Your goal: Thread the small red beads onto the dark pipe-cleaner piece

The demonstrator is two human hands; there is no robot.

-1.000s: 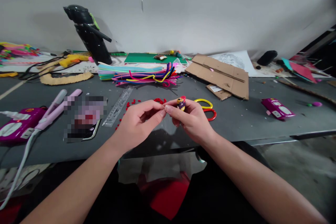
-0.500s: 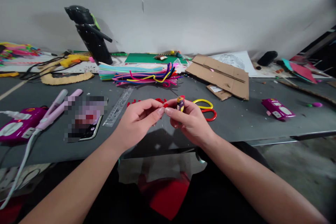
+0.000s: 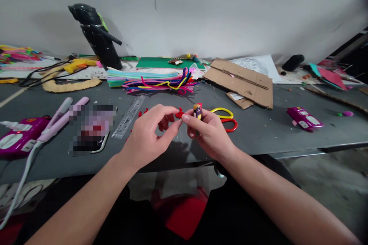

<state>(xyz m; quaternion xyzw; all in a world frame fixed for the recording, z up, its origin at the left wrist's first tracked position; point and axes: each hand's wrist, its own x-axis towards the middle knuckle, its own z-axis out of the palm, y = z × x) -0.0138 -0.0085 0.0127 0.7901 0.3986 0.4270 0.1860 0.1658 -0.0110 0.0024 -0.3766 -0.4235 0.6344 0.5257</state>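
In the middle of the view, a small bent red fuzzy piece [image 3: 179, 113], which looks like pipe cleaner, sits at the fingertips of my right hand [image 3: 205, 126]. That hand is closed, also keeping a dark purple lighter [image 3: 197, 111] with a yellowish end and a red part upright in its grip. My left hand [image 3: 152, 130] is at the piece's left, thumb and index finger apart, the index tip close to it or touching. Several more red bits [image 3: 143, 112] lie behind my left hand, partly hidden. Scissors [image 3: 222, 113] with yellow and red handles rest beyond my right hand, blades hidden.
A clear ruler [image 3: 129, 116], a phone [image 3: 94, 130], a pink hair straightener [image 3: 61, 120] and a purple power strip [image 3: 21, 138] lie left. Behind are pipe cleaner bundles [image 3: 152, 78], cardboard [image 3: 238, 82] and a black flask [image 3: 99, 38]. Another purple power block [image 3: 304, 118] sits right.
My left thumb and index finger have parted from their pinch at my right fingertips, so the red piece shows more. The lighter stays in my right hand.
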